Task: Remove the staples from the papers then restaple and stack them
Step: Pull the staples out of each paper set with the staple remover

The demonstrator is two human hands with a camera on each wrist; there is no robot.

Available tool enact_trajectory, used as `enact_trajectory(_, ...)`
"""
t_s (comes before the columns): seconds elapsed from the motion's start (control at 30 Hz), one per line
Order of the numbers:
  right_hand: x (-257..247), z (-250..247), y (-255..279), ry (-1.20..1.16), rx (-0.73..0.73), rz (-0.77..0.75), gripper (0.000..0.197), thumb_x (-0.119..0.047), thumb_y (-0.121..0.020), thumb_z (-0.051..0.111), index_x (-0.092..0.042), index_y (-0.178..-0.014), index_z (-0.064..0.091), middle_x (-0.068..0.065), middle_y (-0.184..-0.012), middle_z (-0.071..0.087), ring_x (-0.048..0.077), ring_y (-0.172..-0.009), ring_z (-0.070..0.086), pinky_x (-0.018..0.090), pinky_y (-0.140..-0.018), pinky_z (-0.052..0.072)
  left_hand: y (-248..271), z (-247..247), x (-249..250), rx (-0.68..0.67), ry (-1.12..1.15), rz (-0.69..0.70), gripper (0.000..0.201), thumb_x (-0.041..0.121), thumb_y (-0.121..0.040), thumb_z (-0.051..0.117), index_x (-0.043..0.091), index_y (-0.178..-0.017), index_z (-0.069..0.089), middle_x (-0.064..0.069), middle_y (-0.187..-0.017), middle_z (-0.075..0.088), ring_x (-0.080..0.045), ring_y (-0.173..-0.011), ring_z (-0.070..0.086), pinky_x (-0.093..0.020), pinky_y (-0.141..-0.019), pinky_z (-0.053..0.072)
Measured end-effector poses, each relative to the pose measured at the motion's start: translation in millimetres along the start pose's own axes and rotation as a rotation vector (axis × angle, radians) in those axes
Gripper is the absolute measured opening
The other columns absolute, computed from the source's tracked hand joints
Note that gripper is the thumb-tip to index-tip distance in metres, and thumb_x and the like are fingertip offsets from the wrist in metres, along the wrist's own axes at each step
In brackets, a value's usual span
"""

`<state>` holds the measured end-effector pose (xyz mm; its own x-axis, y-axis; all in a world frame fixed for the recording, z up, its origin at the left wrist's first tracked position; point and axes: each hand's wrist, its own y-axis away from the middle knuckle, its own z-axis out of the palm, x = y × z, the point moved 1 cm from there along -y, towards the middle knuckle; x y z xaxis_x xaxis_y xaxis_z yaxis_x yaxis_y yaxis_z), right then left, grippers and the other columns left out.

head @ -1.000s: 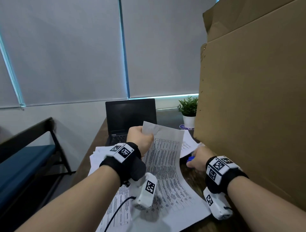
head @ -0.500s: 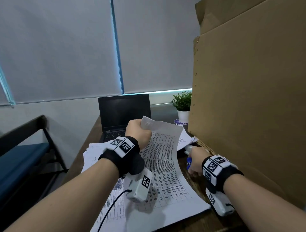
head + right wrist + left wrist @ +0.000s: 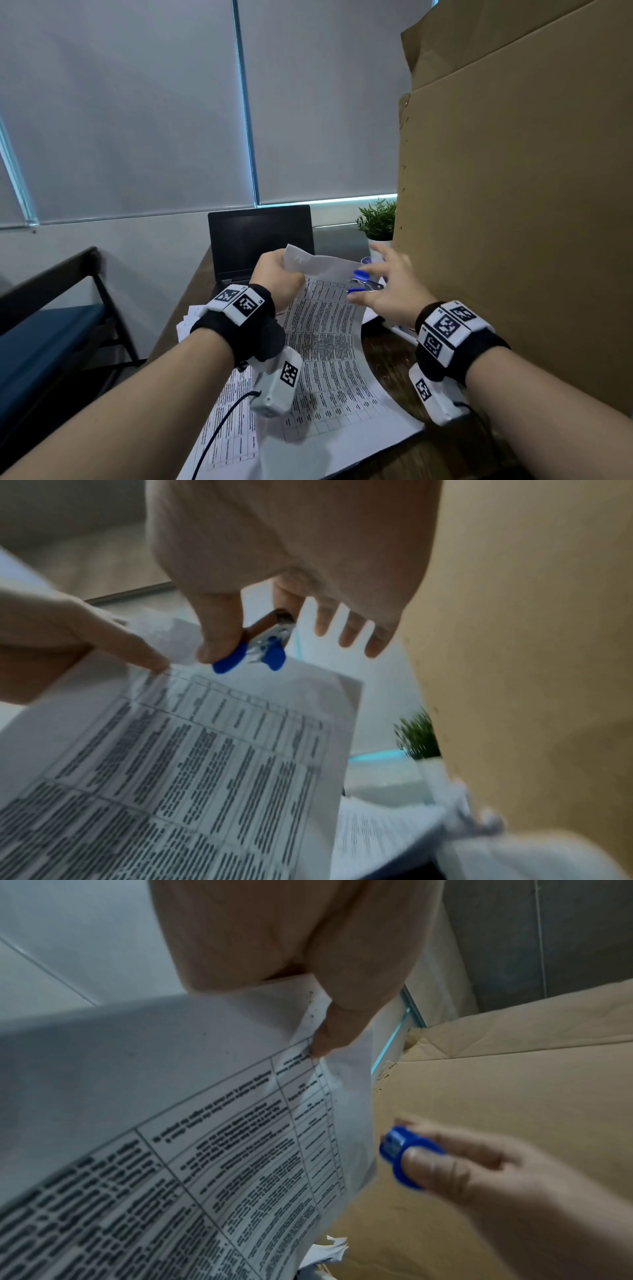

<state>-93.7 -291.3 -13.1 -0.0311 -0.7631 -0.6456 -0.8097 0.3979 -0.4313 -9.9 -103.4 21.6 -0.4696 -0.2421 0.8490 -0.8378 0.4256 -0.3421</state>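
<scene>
My left hand (image 3: 279, 279) pinches the top left corner of a printed paper set (image 3: 325, 346) and lifts it off the table; the thumb (image 3: 337, 1031) presses the folded corner in the left wrist view. My right hand (image 3: 383, 291) holds a blue staple remover (image 3: 363, 282) between thumb and forefinger, the other fingers spread. The staple remover (image 3: 255, 649) hovers just above the paper's (image 3: 192, 750) top edge, right of the held corner. In the left wrist view the staple remover (image 3: 400, 1150) sits apart from the paper edge (image 3: 356, 1123). No staple is visible.
A tall cardboard box (image 3: 513, 222) walls off the right side. A dark laptop (image 3: 260, 240) and a small potted plant (image 3: 378, 219) stand at the back of the table. More printed sheets (image 3: 191, 318) lie under my left wrist. A bench (image 3: 44, 325) stands to the left.
My right hand has risen from the table beside the box with the blue staple remover and moved left to the paper's top edge. My left hand keeps hold of the corner.
</scene>
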Motion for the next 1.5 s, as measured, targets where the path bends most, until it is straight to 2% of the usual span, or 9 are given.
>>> enact_trajectory(0.1, -41, -12, 4, 0.273, -0.124, -0.270, 0.052, -0.052, -0.069, 0.080, -0.032, -0.115, 0.068, -0.017, -0.153, 0.026, 0.012, -0.141, 0.014, 0.045, -0.119, 0.011, 3, -2, 1, -0.015, -0.017, 0.059, 0.031, -0.005, -0.088, 0.058, 0.023, -0.075, 0.064, -0.003, -0.073, 0.063, -0.016, -0.067, 0.055, -0.026, -0.062, 0.047)
enact_trajectory(0.27, -58, -10, -1, 0.319, -0.349, -0.272, 0.050, -0.055, -0.071, 0.078, -0.030, -0.112, 0.069, -0.017, -0.132, 0.043, 0.016, -0.124, 0.035, 0.043, -0.110, 0.032, 7, -7, 1, -0.009, 0.041, 0.062, 0.023, -0.004, -0.087, 0.065, 0.017, -0.077, 0.067, 0.000, -0.072, 0.064, -0.010, -0.065, 0.057, -0.014, -0.057, 0.047)
enact_trajectory(0.5, -34, -7, -3, 0.362, -0.395, -0.146, 0.047, -0.043, -0.068, 0.086, -0.014, -0.102, 0.072, -0.004, -0.100, 0.064, 0.017, -0.093, 0.061, 0.038, -0.088, 0.053, 4, -14, 0, 0.069, 0.144, 0.019, 0.018, 0.002, -0.087, 0.068, 0.017, -0.077, 0.067, -0.004, -0.078, 0.071, -0.021, -0.073, 0.068, -0.032, -0.070, 0.057)
enact_trajectory(0.73, -35, -21, -5, 0.195, -0.283, -0.140, 0.034, -0.032, -0.070, 0.087, -0.017, -0.098, 0.076, -0.010, -0.102, 0.064, 0.012, -0.097, 0.062, 0.034, -0.094, 0.050, -2, -9, -5, -0.048, 0.111, -0.051, 0.011, 0.004, -0.081, 0.075, 0.013, -0.082, 0.069, -0.006, -0.086, 0.073, -0.022, -0.084, 0.071, -0.029, -0.073, 0.056)
enact_trajectory(0.9, -21, -34, -7, 0.032, -0.165, 0.026, 0.057, -0.036, -0.067, 0.088, -0.016, -0.115, 0.064, -0.011, -0.119, 0.059, 0.011, -0.109, 0.056, 0.035, -0.101, 0.045, -12, -17, -3, 0.108, 0.181, -0.038, 0.004, 0.007, -0.084, 0.073, 0.009, -0.083, 0.070, -0.007, -0.086, 0.073, -0.020, -0.078, 0.070, -0.028, -0.070, 0.056)
enact_trajectory(1.0, -12, -41, 0, -0.172, -0.123, 0.044, 0.029, -0.028, -0.074, 0.083, -0.020, -0.100, 0.072, -0.014, -0.129, 0.045, 0.011, -0.120, 0.047, 0.038, -0.111, 0.035, -18, -27, 0, 0.209, 0.259, -0.010, 0.012, 0.008, -0.083, 0.074, 0.006, -0.095, 0.071, -0.009, -0.093, 0.073, -0.023, -0.087, 0.070, -0.031, -0.083, 0.054)
enact_trajectory(1.17, -26, -37, 7, -0.353, -0.195, 0.043, 0.031, -0.021, -0.075, 0.081, -0.011, -0.103, 0.074, 0.000, -0.100, 0.075, 0.013, -0.096, 0.069, 0.038, -0.103, 0.048, -23, -32, 18, 0.291, 0.373, 0.032, 0.014, 0.007, -0.080, 0.077, 0.019, -0.081, 0.069, -0.005, -0.088, 0.072, -0.024, -0.092, 0.070, -0.035, -0.089, 0.054)
enact_trajectory(1.27, -38, -39, 1, -0.451, -0.035, 0.034, 0.023, -0.016, -0.074, 0.082, -0.013, -0.096, 0.073, 0.004, -0.094, 0.075, 0.017, -0.094, 0.070, 0.036, -0.098, 0.052, -24, -32, 30, 0.324, 0.399, 0.050, 0.011, 0.011, -0.081, 0.077, 0.018, -0.086, 0.069, 0.000, -0.086, 0.071, -0.020, -0.091, 0.070, -0.033, -0.086, 0.054)
enact_trajectory(1.5, -39, -37, -1, -0.430, 0.179, 0.036, 0.039, -0.026, -0.071, 0.086, -0.012, -0.104, 0.072, 0.001, -0.095, 0.073, 0.018, -0.094, 0.069, 0.041, -0.093, 0.055, -4, -5, 18, 0.094, 0.385, -0.169, 0.010, 0.004, -0.090, 0.065, 0.009, -0.099, 0.065, -0.016, -0.108, 0.069, -0.033, -0.098, 0.067, -0.050, -0.088, 0.055)
